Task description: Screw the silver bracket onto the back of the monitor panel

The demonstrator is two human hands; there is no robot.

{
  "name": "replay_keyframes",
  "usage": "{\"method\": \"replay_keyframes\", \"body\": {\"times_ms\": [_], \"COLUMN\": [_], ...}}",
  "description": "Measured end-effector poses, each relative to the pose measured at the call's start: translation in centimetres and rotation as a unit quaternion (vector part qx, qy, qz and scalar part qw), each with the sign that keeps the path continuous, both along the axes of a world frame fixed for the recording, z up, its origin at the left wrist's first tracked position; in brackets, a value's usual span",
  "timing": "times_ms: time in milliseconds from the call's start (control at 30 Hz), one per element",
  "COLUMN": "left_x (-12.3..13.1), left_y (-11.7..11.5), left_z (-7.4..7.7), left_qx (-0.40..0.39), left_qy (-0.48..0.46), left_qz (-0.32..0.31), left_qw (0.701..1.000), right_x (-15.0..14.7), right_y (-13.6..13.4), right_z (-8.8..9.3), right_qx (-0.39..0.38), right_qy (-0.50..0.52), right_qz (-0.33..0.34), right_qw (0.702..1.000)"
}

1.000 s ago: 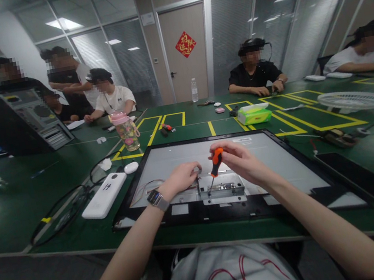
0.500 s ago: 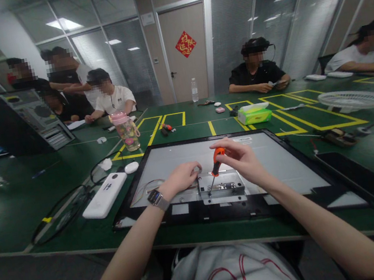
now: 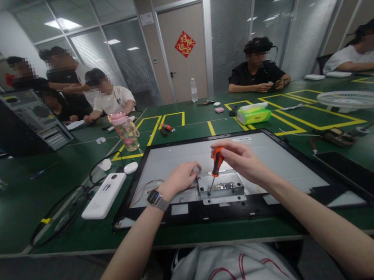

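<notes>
An orange and black screwdriver (image 3: 217,162) is held by its handle in my right hand (image 3: 241,158), fingers closed around the top. It leans, and its thin shaft runs down to the left side of a silver metal bracket (image 3: 228,178). The bracket sits on the grey back of a flat display panel (image 3: 285,161) with a black frame. At the bracket's upper left edge, my left hand (image 3: 181,178) has its fingers curled against it; the fingertips are partly hidden. Thin cables (image 3: 143,191) lie on the panel beside that wrist, which wears a watch.
Left of the panel are a white power bank (image 3: 105,196), a small white case (image 3: 130,168) and black cables (image 3: 59,215). A phone-like black slab (image 3: 363,176) lies right. Beyond stand a pink-lidded bottle (image 3: 124,134) and a green tissue pack (image 3: 254,113). Several people sit across the table.
My right fingers have shifted on the screwdriver handle, which appears turned slightly. The left hand keeps its place at the bracket.
</notes>
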State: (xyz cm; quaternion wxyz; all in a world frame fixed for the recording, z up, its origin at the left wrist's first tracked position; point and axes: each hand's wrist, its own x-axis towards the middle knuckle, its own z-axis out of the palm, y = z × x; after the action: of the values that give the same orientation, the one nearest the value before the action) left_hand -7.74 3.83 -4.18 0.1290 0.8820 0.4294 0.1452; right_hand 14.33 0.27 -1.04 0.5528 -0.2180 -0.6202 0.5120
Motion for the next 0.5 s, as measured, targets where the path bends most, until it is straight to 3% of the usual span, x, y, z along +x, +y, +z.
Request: {"method": "replay_keyframes", "body": {"times_ms": [133,233,433,500], "left_x": [-0.04,-0.04,-0.04,-0.07], "left_y": [0.02,-0.01,0.12,0.15], "left_z": [-0.11,-0.08,-0.16,-0.21], "left_qx": [0.0,0.002,0.005,0.007], "left_qy": [0.006,0.003,0.009,0.009], "left_qz": [0.009,0.007,0.001,0.002], "left_qw": [1.0,1.0,1.0,1.0], "right_x": [0.05,0.03,0.13,0.25], "right_y": [-0.38,-0.42,-0.07,0.02], "right_z": [0.61,0.67,0.06,-0.04], "right_qx": [-0.038,-0.043,0.056,0.082], "right_qy": [0.021,0.012,-0.063,-0.081], "right_qz": [0.07,0.085,-0.072,-0.078], "right_qw": [0.997,0.995,0.994,0.99]}}
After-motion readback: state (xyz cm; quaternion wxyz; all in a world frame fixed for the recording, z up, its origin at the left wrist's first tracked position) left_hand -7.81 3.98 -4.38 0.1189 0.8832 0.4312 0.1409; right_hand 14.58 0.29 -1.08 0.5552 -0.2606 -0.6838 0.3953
